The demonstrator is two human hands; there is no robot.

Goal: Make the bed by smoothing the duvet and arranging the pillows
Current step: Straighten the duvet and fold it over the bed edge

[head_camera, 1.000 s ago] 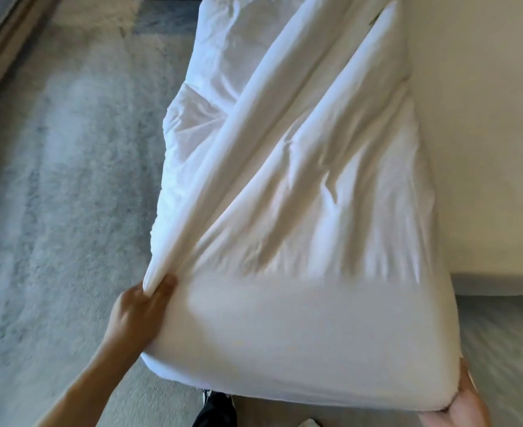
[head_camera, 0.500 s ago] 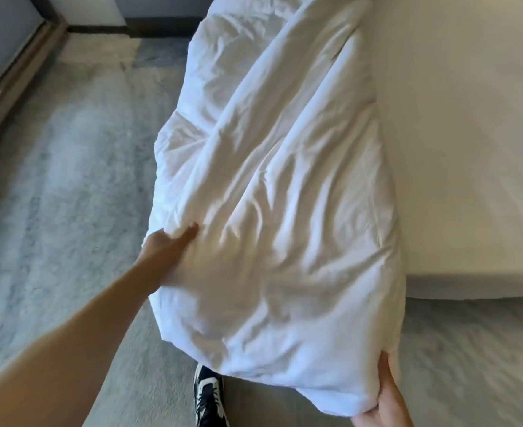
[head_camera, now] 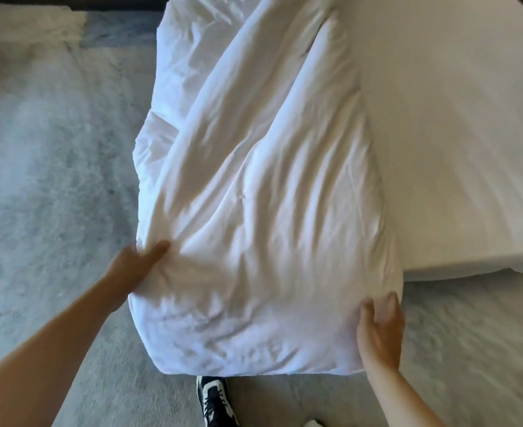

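Crumpled white padded duvet (head_camera: 254, 211) bunched along left side of white-sheeted bed (head_camera: 454, 149), near end overhanging grey carpet (head_camera: 54, 180). Left hand (head_camera: 143, 261) pinches near-left edge, thumb on top. Right hand (head_camera: 380, 331) against near-right corner; grip blurred, cannot tell. Judged light, soft, floppy: take corners.

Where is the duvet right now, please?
Head view, centre: the duvet lies bunched along the mattress's left edge, near end between left hand and right hand.

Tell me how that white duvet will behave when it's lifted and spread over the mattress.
Likely floppy: the duvet sags and creases between the left hand and right hand. Probably light for its bulk, since it looks puffy and its near end hangs clear of the floor at the hands. It may slide easily over the smooth mattress, though that is a guess.
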